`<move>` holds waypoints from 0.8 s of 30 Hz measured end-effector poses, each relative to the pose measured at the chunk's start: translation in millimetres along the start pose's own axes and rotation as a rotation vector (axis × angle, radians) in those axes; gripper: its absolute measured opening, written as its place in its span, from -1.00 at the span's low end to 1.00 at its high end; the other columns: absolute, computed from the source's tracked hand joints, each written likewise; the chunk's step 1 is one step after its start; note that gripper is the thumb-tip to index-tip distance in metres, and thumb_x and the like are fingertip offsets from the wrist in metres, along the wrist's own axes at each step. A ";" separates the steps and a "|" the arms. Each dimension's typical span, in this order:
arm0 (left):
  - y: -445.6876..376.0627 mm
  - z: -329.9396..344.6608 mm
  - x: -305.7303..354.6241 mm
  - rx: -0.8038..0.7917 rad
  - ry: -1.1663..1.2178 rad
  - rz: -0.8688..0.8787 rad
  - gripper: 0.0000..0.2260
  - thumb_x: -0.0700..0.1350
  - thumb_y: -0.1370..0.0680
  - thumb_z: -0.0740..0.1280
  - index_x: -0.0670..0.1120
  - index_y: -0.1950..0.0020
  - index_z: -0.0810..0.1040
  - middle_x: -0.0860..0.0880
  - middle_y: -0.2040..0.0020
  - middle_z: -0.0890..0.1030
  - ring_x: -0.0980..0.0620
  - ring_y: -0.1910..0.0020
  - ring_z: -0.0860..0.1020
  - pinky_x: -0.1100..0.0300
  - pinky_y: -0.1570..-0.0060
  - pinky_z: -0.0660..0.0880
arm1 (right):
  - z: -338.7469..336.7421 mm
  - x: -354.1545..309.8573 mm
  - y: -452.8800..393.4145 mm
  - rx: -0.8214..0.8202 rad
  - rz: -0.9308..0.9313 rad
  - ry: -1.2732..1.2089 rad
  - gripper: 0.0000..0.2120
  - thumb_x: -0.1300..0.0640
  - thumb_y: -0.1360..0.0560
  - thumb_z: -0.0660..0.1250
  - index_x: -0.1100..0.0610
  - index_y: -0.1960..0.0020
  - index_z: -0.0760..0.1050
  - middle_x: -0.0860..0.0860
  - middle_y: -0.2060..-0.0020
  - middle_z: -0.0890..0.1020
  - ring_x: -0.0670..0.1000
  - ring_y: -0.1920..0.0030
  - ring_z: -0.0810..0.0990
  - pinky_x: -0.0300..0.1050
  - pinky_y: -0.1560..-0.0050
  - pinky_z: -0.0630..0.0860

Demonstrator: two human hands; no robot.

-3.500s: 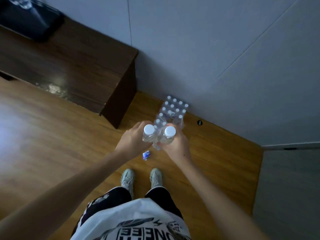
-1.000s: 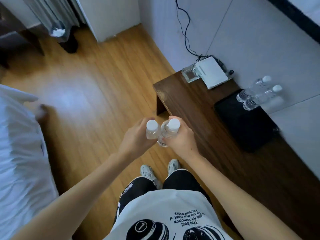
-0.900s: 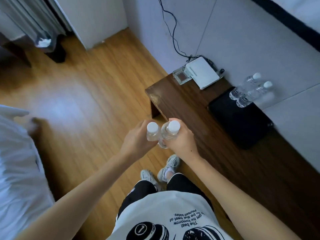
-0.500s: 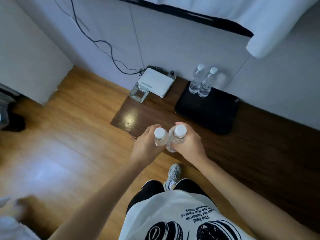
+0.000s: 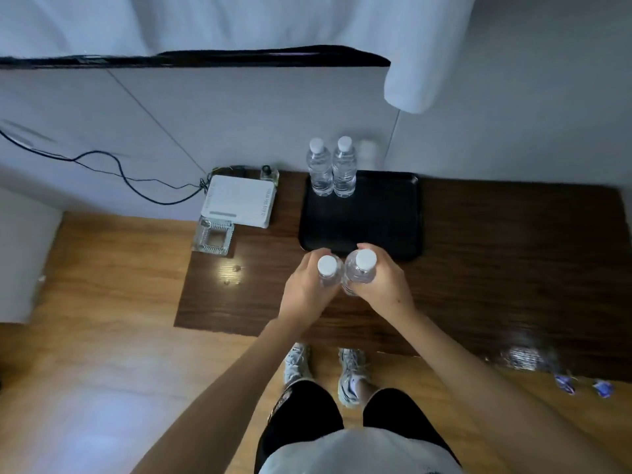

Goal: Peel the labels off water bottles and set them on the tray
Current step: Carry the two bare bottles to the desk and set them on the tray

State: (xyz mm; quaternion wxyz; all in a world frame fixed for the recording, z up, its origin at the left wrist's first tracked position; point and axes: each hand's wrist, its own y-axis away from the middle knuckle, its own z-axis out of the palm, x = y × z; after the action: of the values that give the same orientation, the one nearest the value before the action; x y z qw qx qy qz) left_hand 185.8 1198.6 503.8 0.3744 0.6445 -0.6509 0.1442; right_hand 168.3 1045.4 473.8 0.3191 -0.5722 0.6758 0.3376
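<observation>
My left hand (image 5: 306,291) grips a clear water bottle with a white cap (image 5: 327,271), held upright. My right hand (image 5: 386,285) grips a second clear bottle (image 5: 359,272) right beside it, the two touching. Both are held over the dark wooden bench, just in front of the near edge of the black tray (image 5: 383,230). Two label-free bottles (image 5: 331,169) stand side by side at the tray's far left corner. No label shows on the bottles in my hands.
A white router (image 5: 239,205) with cables and a glass ashtray (image 5: 212,236) sit on the bench (image 5: 513,261) left of the tray. Blue label scraps (image 5: 581,384) lie at the bench's near right. White bedding hangs above the wall panel. My feet stand on wooden floor.
I have turned from the bottle pack on the floor to face the bench squarely; the tray has swung to directly ahead of my hands. Both hands keep their bottles.
</observation>
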 end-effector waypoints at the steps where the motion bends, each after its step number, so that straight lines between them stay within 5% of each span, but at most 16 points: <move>1: -7.2 2.9 -6.2 -0.011 0.011 0.003 -0.61 0.03 -0.44 0.42 0.02 -0.21 0.41 0.06 -0.20 0.51 0.02 -0.04 0.55 0.16 0.06 0.46 | 7.6 6.1 -5.0 0.009 0.007 0.005 -0.38 0.11 -0.29 0.58 0.13 -0.29 0.44 0.05 -0.16 0.60 0.06 -0.11 0.61 -0.19 -0.02 0.52; 5: -34.4 14.3 -29.8 -0.037 0.037 0.003 -0.66 0.05 -0.44 0.41 0.06 -0.16 0.41 0.10 -0.16 0.50 0.05 -0.01 0.55 0.14 0.07 0.49 | 36.0 26.8 -19.2 0.035 0.051 -0.010 -0.38 0.12 -0.31 0.57 0.12 -0.30 0.42 0.04 -0.15 0.60 0.00 -0.10 0.60 -0.35 0.03 0.46; 8: -48.2 24.5 -48.6 -0.060 0.048 -0.005 -0.69 0.05 -0.45 0.40 0.07 -0.13 0.41 0.14 -0.12 0.47 0.07 0.01 0.53 0.17 0.10 0.44 | 56.0 40.3 -23.0 0.053 0.080 -0.017 -0.40 0.12 -0.31 0.56 0.13 -0.29 0.42 0.03 -0.14 0.60 0.01 -0.11 0.59 -0.22 0.00 0.53; 13: -58.0 39.8 -82.3 -0.083 0.073 -0.027 -0.48 0.11 -0.41 0.43 0.05 -0.30 0.35 0.09 -0.27 0.46 0.05 -0.15 0.52 0.19 0.00 0.43 | 81.3 56.5 -20.9 0.096 0.072 -0.032 -0.45 0.15 -0.30 0.57 0.17 -0.23 0.46 0.04 -0.12 0.60 -0.06 -0.11 0.57 -0.17 0.01 0.59; 17: -61.6 43.8 -96.5 -0.058 0.096 -0.006 -0.28 0.12 -0.36 0.49 0.06 -0.43 0.24 0.15 -0.34 0.42 0.21 -0.24 0.41 0.27 -0.13 0.35 | 87.4 64.4 -20.3 0.069 0.177 -0.080 -0.26 0.05 -0.30 0.57 0.07 -0.39 0.33 -0.14 -0.24 0.47 -0.23 -0.22 0.42 -0.45 -0.10 0.38; 24: -64.7 54.9 -110.3 -0.092 0.382 -0.087 -0.36 -0.10 -0.36 0.54 0.32 -0.23 0.27 0.32 -0.15 0.49 0.43 -0.15 0.46 0.48 -0.04 0.40 | 103.3 85.9 -6.1 0.089 0.322 -0.191 -0.22 0.11 -0.24 0.60 -0.06 -0.35 0.29 -0.24 -0.17 0.48 -0.31 -0.21 0.43 -0.17 -0.25 0.47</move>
State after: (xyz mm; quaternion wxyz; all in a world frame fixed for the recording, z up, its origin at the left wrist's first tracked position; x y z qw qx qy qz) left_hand 218.3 1234.1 373.1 0.5259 0.6151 -0.5456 0.2178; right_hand 166.8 1081.6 344.3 0.3485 -0.4073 0.7395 0.4071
